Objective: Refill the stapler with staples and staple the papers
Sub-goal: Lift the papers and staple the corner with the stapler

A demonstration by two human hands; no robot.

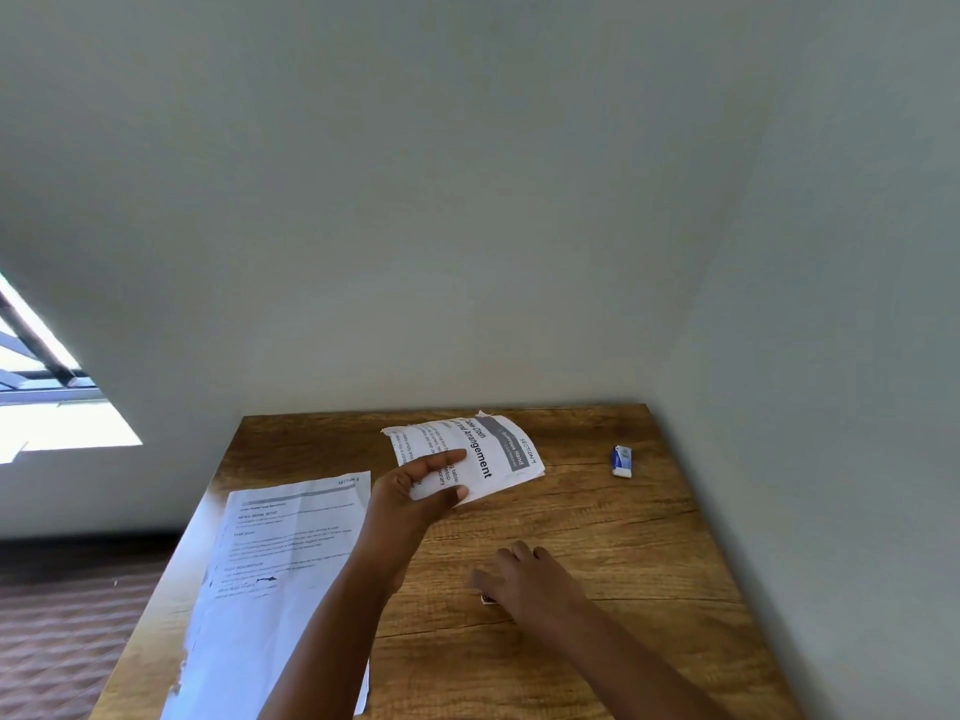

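Observation:
My left hand (415, 491) pinches a folded printed paper (483, 454) between thumb and fingers, holding it above the far middle of the wooden table (649, 553). My right hand (524, 579) lies palm down on the table near the middle, over a small dark object (487, 599) of which only a corner shows; I cannot tell what it is or whether the fingers hold it. A larger printed sheet (275, 563) lies flat along the table's left side. A small blue and white staple box (622, 460) sits at the far right. No stapler is plainly visible.
Plain walls close in behind the table and along its right side. The table's left edge drops to a dark patterned floor (67, 641). A bright window (47, 397) is at the far left.

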